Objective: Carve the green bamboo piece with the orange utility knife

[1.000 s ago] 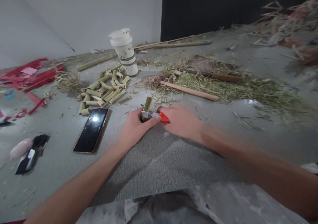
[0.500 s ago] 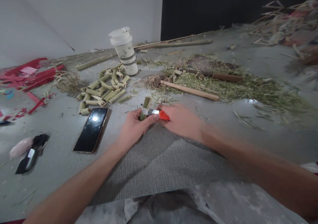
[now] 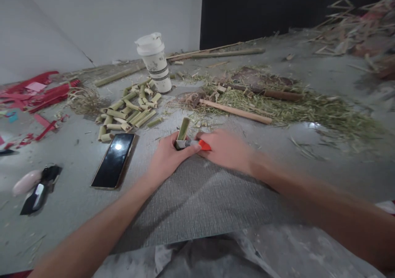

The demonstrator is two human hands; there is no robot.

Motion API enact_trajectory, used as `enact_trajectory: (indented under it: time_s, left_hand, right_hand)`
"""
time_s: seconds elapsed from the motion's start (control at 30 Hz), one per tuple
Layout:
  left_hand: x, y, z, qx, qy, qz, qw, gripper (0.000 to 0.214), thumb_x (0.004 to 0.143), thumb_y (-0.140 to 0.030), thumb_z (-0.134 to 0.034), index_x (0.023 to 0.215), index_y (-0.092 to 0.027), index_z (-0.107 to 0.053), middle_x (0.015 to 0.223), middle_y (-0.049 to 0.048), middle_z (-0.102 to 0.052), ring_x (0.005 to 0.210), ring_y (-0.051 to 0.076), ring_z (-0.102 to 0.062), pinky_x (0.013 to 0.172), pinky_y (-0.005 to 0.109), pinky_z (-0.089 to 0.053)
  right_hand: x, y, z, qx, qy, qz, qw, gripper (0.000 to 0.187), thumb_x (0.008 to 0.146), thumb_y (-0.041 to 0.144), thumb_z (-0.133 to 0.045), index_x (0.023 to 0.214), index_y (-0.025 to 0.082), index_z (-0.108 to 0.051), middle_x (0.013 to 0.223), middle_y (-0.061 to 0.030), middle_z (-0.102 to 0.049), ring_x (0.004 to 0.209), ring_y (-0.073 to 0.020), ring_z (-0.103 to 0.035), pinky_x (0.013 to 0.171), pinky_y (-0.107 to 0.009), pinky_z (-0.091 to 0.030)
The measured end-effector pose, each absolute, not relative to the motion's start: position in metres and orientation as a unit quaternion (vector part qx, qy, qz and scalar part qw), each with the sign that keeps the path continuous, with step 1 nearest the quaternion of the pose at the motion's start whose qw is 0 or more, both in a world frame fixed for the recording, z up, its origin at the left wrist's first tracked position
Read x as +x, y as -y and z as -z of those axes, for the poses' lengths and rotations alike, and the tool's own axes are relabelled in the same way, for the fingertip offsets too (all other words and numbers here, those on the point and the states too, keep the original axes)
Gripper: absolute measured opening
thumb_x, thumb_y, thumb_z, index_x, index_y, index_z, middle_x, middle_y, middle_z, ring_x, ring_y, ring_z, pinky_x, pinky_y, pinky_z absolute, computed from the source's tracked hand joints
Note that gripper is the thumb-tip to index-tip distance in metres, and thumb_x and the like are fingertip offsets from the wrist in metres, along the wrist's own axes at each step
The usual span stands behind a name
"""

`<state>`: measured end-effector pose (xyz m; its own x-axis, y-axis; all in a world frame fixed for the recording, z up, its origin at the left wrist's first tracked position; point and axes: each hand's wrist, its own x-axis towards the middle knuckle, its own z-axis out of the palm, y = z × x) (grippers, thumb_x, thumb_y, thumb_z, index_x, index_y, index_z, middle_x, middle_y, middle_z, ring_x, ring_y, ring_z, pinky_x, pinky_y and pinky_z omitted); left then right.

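My left hand (image 3: 168, 154) is closed round a short piece of split green bamboo (image 3: 184, 129), which stands up from between its fingers with its hollow side showing. My right hand (image 3: 226, 147) grips an orange-handled utility knife (image 3: 204, 145). Its metal blade end lies across the bamboo piece, and my left thumb rests against the metal. The lower end of the bamboo is hidden by my fingers. Just beyond my hands, to the left, lies a heap of short cut bamboo pieces (image 3: 132, 112).
A phone (image 3: 113, 161) lies left of my left hand. Behind the heap stands a lidded white cup (image 3: 156, 64). A wooden-handled tool (image 3: 236, 111) lies before green shavings (image 3: 327, 115). Keys (image 3: 40, 187) and red strips (image 3: 52, 95) are at the left.
The knife's metal end has come slightly down and nearer to me along the bamboo piece. More of the bamboo's inner face now shows above the blade. Both hands keep their grips.
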<state>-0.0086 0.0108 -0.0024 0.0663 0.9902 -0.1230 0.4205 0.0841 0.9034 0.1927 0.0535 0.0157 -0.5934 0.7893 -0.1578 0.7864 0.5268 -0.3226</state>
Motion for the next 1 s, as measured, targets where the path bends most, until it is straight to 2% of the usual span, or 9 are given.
enact_trajectory:
  time_s: [0.2,0.3,0.43,0.63,1.0]
  left_hand:
    - [-0.0076,-0.0101,0.0018,0.588,-0.584,-0.360,0.429,0.034,0.094,-0.052,-0.073,0.085,-0.020,-0.066,0.063,-0.0042,-0.052,0.057,0.012,-0.042,0.055,0.028,-0.033]
    - [-0.0088,-0.0129,0.0011,0.594,-0.589,-0.352,0.420,0.032,0.089,-0.048,-0.079,0.086,-0.019,-0.066,0.068,-0.0036,-0.053,0.062,0.012,-0.044,0.058,0.028,-0.033]
    - [-0.0119,-0.0168,0.0009,0.611,-0.572,-0.336,0.433,0.038,0.080,-0.048,-0.087,0.093,-0.020,-0.064,0.075,-0.0035,-0.057,0.069,0.013,-0.047,0.062,0.027,-0.033]
    - [-0.0129,-0.0166,0.0023,0.604,-0.562,-0.340,0.450,0.039,0.080,-0.051,-0.086,0.089,-0.020,-0.064,0.079,-0.0022,-0.058,0.073,0.015,-0.049,0.066,0.029,-0.033]
    - [-0.0091,-0.0128,0.0049,0.600,-0.589,-0.350,0.412,0.039,0.080,-0.054,-0.086,0.087,-0.020,-0.067,0.077,-0.0024,-0.060,0.072,0.016,-0.050,0.065,0.029,-0.035]
  right_hand:
    - [0.1904,-0.0517,-0.0135,-0.437,0.880,-0.184,0.022,0.027,0.107,0.042,-0.056,0.109,0.022,-0.074,0.090,-0.0080,-0.078,0.076,-0.0216,-0.068,0.061,-0.032,-0.028]
    - [0.1884,-0.0495,-0.0111,-0.445,0.874,-0.192,0.033,0.028,0.107,0.042,-0.055,0.111,0.022,-0.074,0.091,-0.0085,-0.078,0.074,-0.0209,-0.067,0.060,-0.032,-0.029]
    - [0.1881,-0.0487,-0.0105,-0.458,0.866,-0.200,0.027,0.028,0.107,0.040,-0.055,0.116,0.021,-0.074,0.091,-0.0089,-0.078,0.071,-0.0199,-0.065,0.058,-0.031,-0.028]
    - [0.1905,-0.0506,-0.0110,-0.458,0.870,-0.182,0.026,0.030,0.106,0.040,-0.056,0.122,0.022,-0.073,0.092,-0.0091,-0.078,0.075,-0.0216,-0.067,0.058,-0.031,-0.027]
    - [0.1920,-0.0513,-0.0154,-0.462,0.874,-0.149,0.007,0.030,0.107,0.040,-0.060,0.129,0.022,-0.072,0.094,-0.0095,-0.080,0.080,-0.0234,-0.070,0.059,-0.031,-0.025]
